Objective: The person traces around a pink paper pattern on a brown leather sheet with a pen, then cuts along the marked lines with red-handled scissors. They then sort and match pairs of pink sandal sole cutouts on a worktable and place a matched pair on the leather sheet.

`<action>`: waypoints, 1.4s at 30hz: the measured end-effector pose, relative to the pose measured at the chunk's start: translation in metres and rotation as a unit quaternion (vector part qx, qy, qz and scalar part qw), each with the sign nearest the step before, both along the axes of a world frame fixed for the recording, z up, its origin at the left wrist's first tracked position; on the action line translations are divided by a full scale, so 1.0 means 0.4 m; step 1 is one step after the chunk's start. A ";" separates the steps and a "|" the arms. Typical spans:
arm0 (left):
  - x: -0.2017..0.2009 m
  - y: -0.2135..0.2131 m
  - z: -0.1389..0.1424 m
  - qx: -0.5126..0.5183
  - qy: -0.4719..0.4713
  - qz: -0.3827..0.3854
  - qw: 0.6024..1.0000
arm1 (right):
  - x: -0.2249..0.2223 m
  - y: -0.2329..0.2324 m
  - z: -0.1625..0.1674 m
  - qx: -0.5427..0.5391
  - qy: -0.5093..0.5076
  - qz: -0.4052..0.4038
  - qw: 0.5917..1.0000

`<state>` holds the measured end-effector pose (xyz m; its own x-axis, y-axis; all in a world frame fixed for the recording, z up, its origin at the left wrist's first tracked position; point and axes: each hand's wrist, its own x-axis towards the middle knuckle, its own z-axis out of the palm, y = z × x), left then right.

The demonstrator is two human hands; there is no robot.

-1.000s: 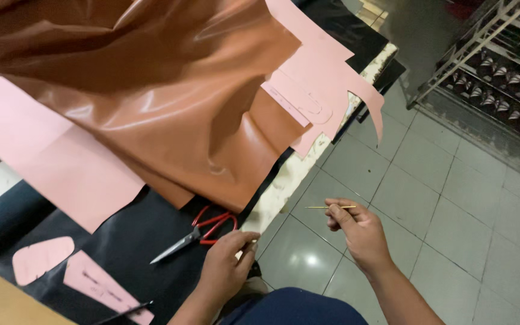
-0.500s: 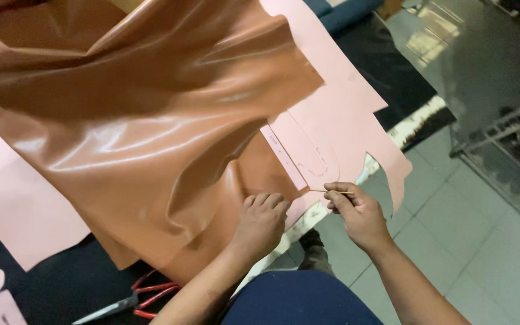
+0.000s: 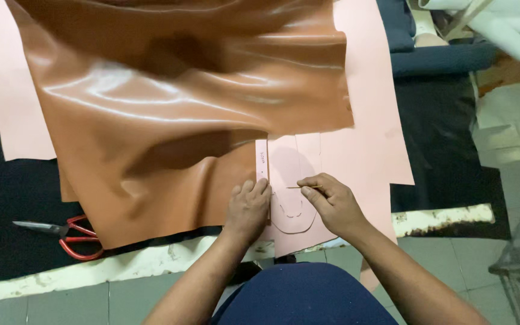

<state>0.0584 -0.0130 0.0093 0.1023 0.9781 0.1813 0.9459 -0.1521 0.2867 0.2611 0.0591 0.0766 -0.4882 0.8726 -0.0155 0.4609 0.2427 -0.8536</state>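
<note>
Mid-tracing: left hand point(image 3: 249, 207) flat, fingers together, pinning a pink pattern point(image 3: 293, 207). Right hand point(image 3: 332, 201) fingers pinched on thin marker point(image 3: 301, 187). Probably needs steady pressure next, near the brown leather point(image 3: 176, 114).

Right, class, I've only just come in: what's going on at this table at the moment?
A person leans over a dark worktable spread with a big sheet of shiny brown leather and pale pink pattern card. The left hand presses flat at the leather's edge, beside a narrow pink strip. The right hand pinches a thin pointed tool, its tip on a rounded pattern piece marked with curved outlines. Red-handled scissors lie untouched to the left.
</note>
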 end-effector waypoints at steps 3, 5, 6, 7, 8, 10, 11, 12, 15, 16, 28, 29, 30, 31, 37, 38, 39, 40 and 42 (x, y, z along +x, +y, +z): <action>0.013 0.002 -0.016 -0.026 0.007 0.012 1.000 | -0.036 0.051 -0.015 0.051 -0.024 0.038 0.998; 0.023 -0.011 -0.029 0.039 0.045 0.021 0.998 | -0.077 0.086 -0.032 0.075 -0.041 0.059 0.995; 0.026 -0.017 -0.035 0.073 0.065 0.024 0.995 | -0.099 0.104 -0.042 0.073 -0.052 0.095 0.991; 0.027 -0.020 -0.040 0.050 0.080 0.023 0.995 | -0.122 0.124 -0.051 0.074 -0.062 0.129 0.987; 0.030 -0.027 -0.043 0.027 0.092 0.022 0.995 | -0.140 0.139 -0.059 0.074 -0.075 0.163 0.981; 0.043 -0.046 -0.047 -0.010 0.068 0.022 0.997 | -0.166 0.147 -0.076 0.057 -0.090 0.173 0.979; 0.042 -0.047 -0.049 -0.016 0.036 0.026 0.999 | -0.180 0.153 -0.082 0.053 -0.096 0.178 0.978; 0.040 -0.046 -0.050 -0.020 0.005 0.031 0.999 | -0.191 0.158 -0.086 0.066 -0.116 0.190 0.973; 0.033 -0.046 -0.055 -0.022 0.008 0.037 0.999 | -0.209 0.157 -0.094 0.080 -0.162 0.208 0.961; 0.031 -0.044 -0.057 -0.053 -0.005 0.040 0.998 | -0.212 0.157 -0.094 0.072 -0.168 0.203 0.962; 0.034 -0.040 -0.063 0.035 -0.034 0.028 0.998 | -0.224 0.157 -0.094 0.139 -0.183 0.198 0.953; 0.035 -0.039 -0.058 0.031 -0.045 0.032 0.998 | -0.227 0.164 -0.094 0.156 -0.182 0.195 0.951; 0.035 -0.038 -0.053 0.027 -0.056 0.035 0.997 | -0.229 0.172 -0.092 0.169 -0.174 0.191 0.951; 0.033 -0.034 -0.047 0.014 -0.049 0.034 0.998 | -0.233 0.183 -0.091 0.184 -0.164 0.186 0.951; 0.021 -0.016 0.002 -0.064 -0.017 0.028 0.997 | -0.243 0.225 -0.084 0.193 -0.128 0.156 0.960; 0.016 -0.006 0.011 -0.100 -0.034 0.026 0.994 | -0.244 0.229 -0.083 0.195 -0.121 0.157 0.961; 0.010 0.004 0.020 -0.137 -0.051 0.024 0.989 | -0.246 0.233 -0.083 0.192 -0.123 0.153 0.961; 0.008 0.013 0.029 -0.151 -0.064 0.027 0.986 | -0.247 0.237 -0.083 0.189 -0.126 0.151 0.962; 0.006 0.035 0.045 -0.177 -0.087 0.036 0.980 | -0.252 0.249 -0.083 0.189 -0.125 0.146 0.963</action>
